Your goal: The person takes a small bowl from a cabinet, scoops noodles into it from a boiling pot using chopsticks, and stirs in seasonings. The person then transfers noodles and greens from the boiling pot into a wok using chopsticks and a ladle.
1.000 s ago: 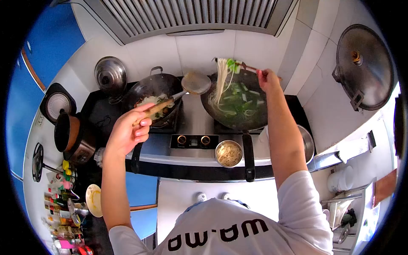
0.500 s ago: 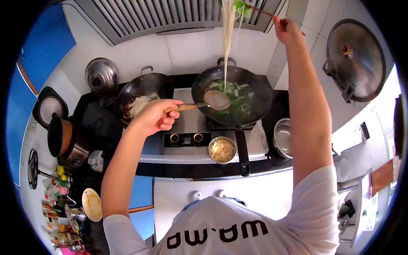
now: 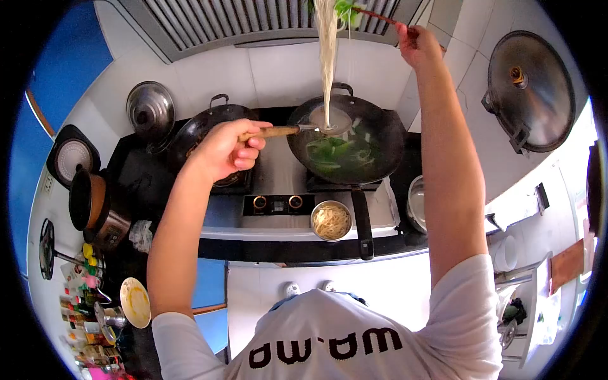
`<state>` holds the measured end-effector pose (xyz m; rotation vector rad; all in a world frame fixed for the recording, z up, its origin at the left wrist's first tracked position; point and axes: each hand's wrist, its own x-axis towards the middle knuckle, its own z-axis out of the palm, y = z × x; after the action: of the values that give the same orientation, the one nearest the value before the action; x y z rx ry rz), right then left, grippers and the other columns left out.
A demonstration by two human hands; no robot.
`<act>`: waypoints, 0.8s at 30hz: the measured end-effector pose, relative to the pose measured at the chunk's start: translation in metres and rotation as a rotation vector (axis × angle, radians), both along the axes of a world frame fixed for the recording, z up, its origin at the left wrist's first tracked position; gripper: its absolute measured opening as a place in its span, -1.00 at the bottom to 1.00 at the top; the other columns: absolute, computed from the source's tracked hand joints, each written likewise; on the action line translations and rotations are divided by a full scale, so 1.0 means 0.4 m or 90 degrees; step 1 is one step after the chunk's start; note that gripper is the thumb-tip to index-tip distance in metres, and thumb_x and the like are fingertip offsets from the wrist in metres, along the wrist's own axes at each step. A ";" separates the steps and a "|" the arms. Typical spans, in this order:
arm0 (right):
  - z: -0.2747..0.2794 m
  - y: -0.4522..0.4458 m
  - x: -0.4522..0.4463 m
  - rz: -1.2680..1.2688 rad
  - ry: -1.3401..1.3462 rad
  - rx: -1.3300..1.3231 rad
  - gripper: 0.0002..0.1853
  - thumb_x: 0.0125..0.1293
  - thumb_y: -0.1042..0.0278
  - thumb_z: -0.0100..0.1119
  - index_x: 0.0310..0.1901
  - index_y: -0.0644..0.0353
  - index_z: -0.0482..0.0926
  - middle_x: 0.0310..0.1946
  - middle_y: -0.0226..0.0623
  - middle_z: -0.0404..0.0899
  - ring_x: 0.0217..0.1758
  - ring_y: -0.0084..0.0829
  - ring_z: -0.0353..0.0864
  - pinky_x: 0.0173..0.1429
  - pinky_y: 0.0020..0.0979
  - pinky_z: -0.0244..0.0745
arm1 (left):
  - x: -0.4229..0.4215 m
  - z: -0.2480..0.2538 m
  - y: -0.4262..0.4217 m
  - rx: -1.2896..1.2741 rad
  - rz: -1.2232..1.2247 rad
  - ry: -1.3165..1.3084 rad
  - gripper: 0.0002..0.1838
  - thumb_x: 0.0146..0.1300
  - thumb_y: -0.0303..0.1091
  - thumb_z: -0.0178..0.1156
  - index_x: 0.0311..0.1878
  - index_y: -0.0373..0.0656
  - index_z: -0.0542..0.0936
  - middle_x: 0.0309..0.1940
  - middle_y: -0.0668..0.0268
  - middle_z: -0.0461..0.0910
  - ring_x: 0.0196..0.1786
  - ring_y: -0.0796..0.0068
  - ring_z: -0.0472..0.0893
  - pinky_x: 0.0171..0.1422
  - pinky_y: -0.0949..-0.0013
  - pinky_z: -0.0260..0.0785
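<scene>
My left hand (image 3: 231,149) is closed around the wooden handle of a metal ladle (image 3: 339,122). The ladle's bowl is over the far part of the right wok (image 3: 386,152), which holds leafy greens (image 3: 332,149) in liquid. High at the upper right, my right hand (image 3: 418,45) grips brown chopsticks (image 3: 380,15). From their far end hangs a long bundle of noodles (image 3: 327,57) with some greens (image 3: 347,11). The strands' lower ends reach the ladle's bowl. The left wok (image 3: 212,120) is partly behind my left hand, which hides its food.
A bowl of pale strips (image 3: 331,221) stands in front of the right wok, beside its black handle (image 3: 363,225). A large lid (image 3: 529,92) is at the right wall. Left are a rice cooker (image 3: 104,218), a plate (image 3: 135,303) and several bottles. The range hood (image 3: 266,22) hangs above.
The ladle has moved away from me, under the hanging noodles. My right hand, chopsticks and noodles have shifted slightly left. My left hand now covers the left wok's food.
</scene>
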<state>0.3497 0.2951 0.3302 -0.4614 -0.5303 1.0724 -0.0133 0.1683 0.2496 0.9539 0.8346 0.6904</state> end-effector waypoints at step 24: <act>-0.393 0.070 -0.824 0.170 -0.219 -0.200 -0.87 0.23 0.44 -0.04 -0.28 0.30 0.28 -0.37 -0.15 0.45 -0.51 -0.30 0.56 -0.45 -0.38 0.64 | -0.431 -0.115 -0.115 0.437 0.214 0.705 -0.58 0.19 -0.34 -0.12 0.09 -0.36 0.28 -0.25 -0.01 0.49 -0.21 0.09 0.49 -0.01 0.26 0.29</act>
<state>0.0203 0.3233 0.1729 -0.8802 -0.7446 1.3502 -0.1858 0.1224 0.2035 1.9047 1.8173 0.7309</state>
